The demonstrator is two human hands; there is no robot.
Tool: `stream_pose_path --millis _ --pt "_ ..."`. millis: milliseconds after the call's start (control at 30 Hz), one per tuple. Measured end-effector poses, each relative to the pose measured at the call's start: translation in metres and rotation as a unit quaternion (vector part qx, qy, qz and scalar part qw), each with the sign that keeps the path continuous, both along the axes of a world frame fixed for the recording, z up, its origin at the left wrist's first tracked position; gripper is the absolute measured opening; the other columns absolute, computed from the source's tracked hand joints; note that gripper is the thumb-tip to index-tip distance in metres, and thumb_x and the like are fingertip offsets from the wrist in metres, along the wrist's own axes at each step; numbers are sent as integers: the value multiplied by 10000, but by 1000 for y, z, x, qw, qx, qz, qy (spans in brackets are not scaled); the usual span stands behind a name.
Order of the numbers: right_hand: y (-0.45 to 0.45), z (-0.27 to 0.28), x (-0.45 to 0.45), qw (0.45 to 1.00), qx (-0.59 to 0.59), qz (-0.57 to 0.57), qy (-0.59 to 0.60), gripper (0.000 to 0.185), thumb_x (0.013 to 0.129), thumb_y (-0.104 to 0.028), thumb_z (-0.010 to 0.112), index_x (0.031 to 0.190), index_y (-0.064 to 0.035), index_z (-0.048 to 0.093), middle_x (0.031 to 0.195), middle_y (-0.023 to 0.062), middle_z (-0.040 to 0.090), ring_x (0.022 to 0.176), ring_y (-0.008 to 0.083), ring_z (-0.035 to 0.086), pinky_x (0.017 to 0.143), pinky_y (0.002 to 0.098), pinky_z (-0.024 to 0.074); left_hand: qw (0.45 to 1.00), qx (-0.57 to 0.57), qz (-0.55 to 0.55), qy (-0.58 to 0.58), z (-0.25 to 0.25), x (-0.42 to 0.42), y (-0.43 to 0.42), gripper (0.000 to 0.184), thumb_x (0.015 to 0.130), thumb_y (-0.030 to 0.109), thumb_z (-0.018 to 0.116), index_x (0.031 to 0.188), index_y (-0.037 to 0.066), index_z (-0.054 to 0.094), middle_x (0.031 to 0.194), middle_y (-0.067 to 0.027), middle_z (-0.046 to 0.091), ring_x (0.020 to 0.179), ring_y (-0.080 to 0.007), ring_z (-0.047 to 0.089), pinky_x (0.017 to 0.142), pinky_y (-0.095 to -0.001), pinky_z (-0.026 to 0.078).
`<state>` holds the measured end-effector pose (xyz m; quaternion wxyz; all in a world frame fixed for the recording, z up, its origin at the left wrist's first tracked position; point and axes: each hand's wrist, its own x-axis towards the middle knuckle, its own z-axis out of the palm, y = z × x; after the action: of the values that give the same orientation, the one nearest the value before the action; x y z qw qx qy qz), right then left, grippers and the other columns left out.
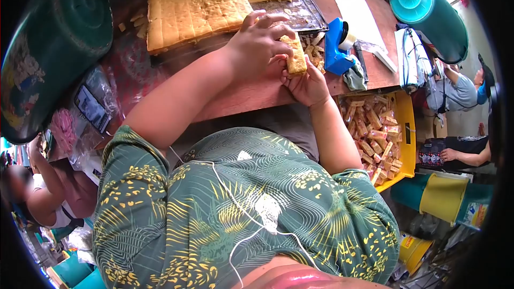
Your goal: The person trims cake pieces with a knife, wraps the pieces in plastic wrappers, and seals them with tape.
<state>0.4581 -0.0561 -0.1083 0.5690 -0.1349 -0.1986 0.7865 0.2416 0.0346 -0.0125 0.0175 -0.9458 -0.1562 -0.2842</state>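
A rectangular cake bar (pixel 296 58) is held over the table's front edge. My right hand (pixel 310 84) grips its lower end from below, with thumb and fingers around it. From the left, my left hand (pixel 257 43) reaches across with curled fingers, some touching the bar's side and top; part of the bar is hidden behind them. Just beyond lies a large slab of golden sheet cake (pixel 198 5), scored into bars, with a cut-out section baring the dark baking tray (pixel 300 13). A blue tape dispenser (pixel 337 48) stands right of my hands, beside cake scraps (pixel 315 48).
A yellow crate (pixel 408 134) of wrapped bars (pixel 377 139) sits at lower right. Green bins (pixel 53 37) stand left, another green bin (pixel 428 13) at upper right. White paper (pixel 358 13) and a phone (pixel 92 108) lie on the table. Other people are at both sides.
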Motion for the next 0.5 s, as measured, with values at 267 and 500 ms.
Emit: stream_pose_path --millis 267,500 --pt "1 0 -1 1000 6 3 -9 448 1109 -373 379 1384 -50 522 1229 147 661 1018 253 679 945 404 543 999 30 -16 15 -1 3 5 164 846 255 763 996 307 723 1353 87 579 1444 -197 381 1189 -527 196" --pt "0 4 -3 1000 -4 -2 -7 442 1105 -368 396 1371 -43 533 1217 150 669 1016 260 681 951 423 542 997 60 -27 42 -2 7 9 126 851 278 752 969 283 709 1379 90 572 1454 -187 366 1193 -499 166"
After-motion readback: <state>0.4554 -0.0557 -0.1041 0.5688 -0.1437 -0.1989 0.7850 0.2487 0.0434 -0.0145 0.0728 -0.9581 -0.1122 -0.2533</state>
